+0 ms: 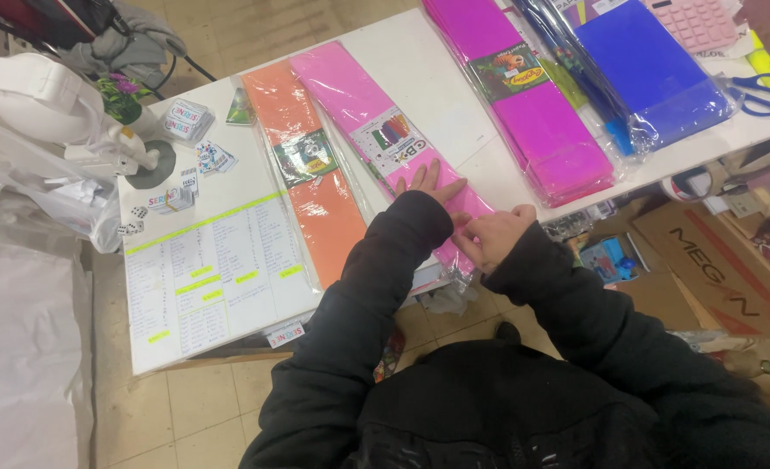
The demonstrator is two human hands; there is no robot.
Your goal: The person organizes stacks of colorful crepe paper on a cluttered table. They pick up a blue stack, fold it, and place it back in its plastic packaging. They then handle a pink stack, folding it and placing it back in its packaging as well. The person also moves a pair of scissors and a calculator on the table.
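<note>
A long light-pink pack of crepe paper (363,113) in clear wrap lies slanted across the white table (437,78). My left hand (428,182) rests flat on its near end, fingers spread. My right hand (489,236) pinches the near corner of the same pack at the table's front edge, fingers curled on the wrap. Both arms wear black sleeves. An orange pack (311,165) lies just left of the pink one.
A magenta pack (528,104) and a blue pack (654,74) lie at the right. Blue-handled scissors (763,91) and a pink calculator (702,22) sit at the far right. A printed list sheet (211,269), dice and small cards lie left. Cardboard boxes (715,260) stand below the table.
</note>
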